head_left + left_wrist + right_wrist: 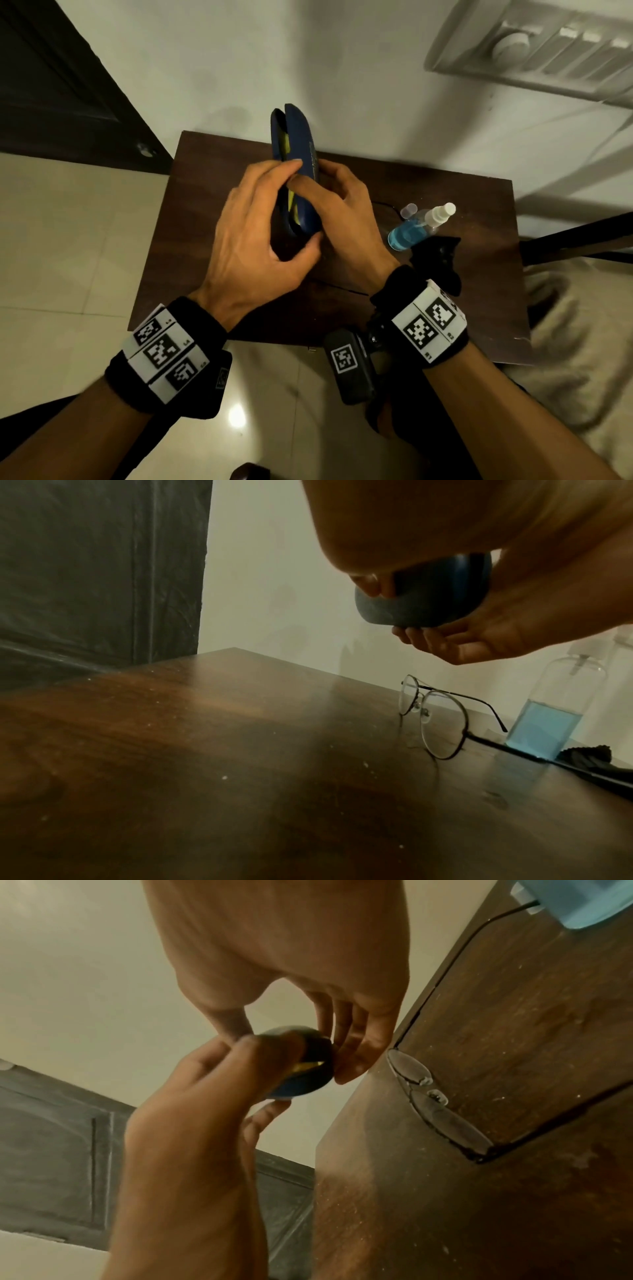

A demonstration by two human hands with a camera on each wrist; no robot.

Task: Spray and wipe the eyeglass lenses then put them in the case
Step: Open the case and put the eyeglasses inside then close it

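Note:
I hold a dark blue eyeglass case [301, 150] [428, 599] [301, 1069] in the air above the brown table [205, 205]. It is slightly ajar, and a strip of yellow lining shows. My left hand [260, 219] [205, 1096] grips its near end, fingers on top and thumb underneath. From the right side my right hand [346, 202] [342, 1031] grips it too. The thin black-framed eyeglasses [431, 718] [441, 1110] lie unfolded on the table below, mostly hidden in the head view. A spray bottle [411, 233] [548, 718] of blue liquid and a black cloth [442, 260] sit to the right.
A small clear cap [409, 209] lies beside the bottle. The table stands against a pale wall [342, 68], with a dark door [51, 85] at the left. A switch panel [548, 44] hangs at the upper right. Beige fabric [565, 325] lies by the table's right edge.

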